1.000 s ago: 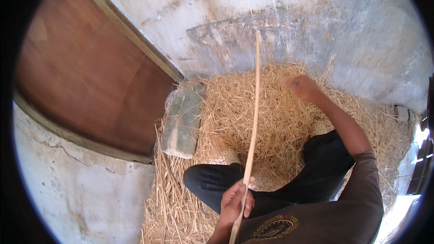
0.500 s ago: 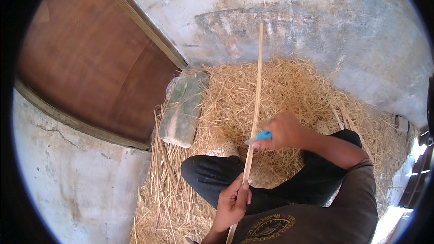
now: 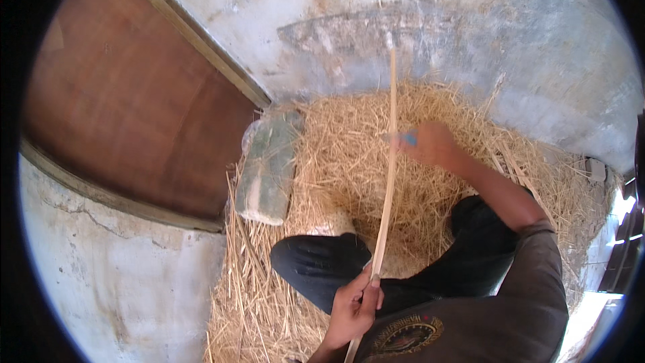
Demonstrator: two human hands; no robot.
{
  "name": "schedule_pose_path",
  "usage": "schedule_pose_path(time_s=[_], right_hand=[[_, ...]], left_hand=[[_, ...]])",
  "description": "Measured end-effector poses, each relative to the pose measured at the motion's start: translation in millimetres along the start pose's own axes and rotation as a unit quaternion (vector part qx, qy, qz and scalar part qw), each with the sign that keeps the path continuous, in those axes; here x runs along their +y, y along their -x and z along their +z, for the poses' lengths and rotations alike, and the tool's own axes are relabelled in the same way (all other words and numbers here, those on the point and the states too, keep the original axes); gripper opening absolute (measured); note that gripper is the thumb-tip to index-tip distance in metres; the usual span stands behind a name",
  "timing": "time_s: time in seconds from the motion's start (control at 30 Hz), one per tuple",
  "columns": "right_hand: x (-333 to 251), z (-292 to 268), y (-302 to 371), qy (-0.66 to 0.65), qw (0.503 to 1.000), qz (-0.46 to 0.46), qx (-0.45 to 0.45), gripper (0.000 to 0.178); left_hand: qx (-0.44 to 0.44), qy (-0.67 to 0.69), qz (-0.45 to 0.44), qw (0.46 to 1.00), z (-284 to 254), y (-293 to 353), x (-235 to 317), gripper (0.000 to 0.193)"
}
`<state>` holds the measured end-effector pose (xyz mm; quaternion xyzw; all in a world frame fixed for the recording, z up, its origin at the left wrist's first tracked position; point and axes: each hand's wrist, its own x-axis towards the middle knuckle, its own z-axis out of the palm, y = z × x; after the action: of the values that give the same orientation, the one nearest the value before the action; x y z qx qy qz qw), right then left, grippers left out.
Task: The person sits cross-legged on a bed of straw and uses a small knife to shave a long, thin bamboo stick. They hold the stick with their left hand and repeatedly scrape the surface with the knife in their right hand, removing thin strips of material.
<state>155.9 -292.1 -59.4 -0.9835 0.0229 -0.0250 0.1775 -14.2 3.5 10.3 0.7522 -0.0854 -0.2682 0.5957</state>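
Observation:
A long, pale bamboo strip (image 3: 387, 208) runs from my lap up toward the wall, bowed slightly. Low on the strip, my left hand (image 3: 353, 310) is closed around it, thumb on top. Farther up, my right hand (image 3: 431, 144) grips a blue-handled knife (image 3: 408, 138), blurred by motion. Its short blade lies against or across the strip; exact contact cannot be made out. My crossed legs (image 3: 322, 262) in dark trousers lie on either side of the strip.
Loose shavings (image 3: 336, 154) cover the floor around me. A greenish block-like slab (image 3: 267, 168) lies at the left, beside a brown panel (image 3: 141, 107) with a wooden frame. A stained plaster wall (image 3: 504, 47) rises ahead. A small grey block (image 3: 594, 169) sits far right.
My right hand and the knife have slid away from me along the strip, toward its far end. The left hand keeps its grip, and the strip has tilted a little to the right.

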Motion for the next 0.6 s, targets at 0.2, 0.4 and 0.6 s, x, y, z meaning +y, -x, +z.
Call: schedule_pose_path(time_s=[0.2,0.4,0.6], right_hand=[[-35.2,-7.5,37.7,0.02,0.978,-0.208,0.001,0.067],[-12.3,9.0,-5.4,-0.039,0.991,-0.091,0.085,0.073],[-22.7,2.4,16.9,0.03,0.985,-0.157,0.056,0.077]], left_hand=[[0.044,-0.011,0.022,0.999,-1.0,-1.1,5.4,0.035],[0.04,-0.055,0.05,0.996,-4.1,-6.8,9.9,0.034],[0.027,-0.003,-0.04,0.999,-7.0,1.0,3.6,0.037]])
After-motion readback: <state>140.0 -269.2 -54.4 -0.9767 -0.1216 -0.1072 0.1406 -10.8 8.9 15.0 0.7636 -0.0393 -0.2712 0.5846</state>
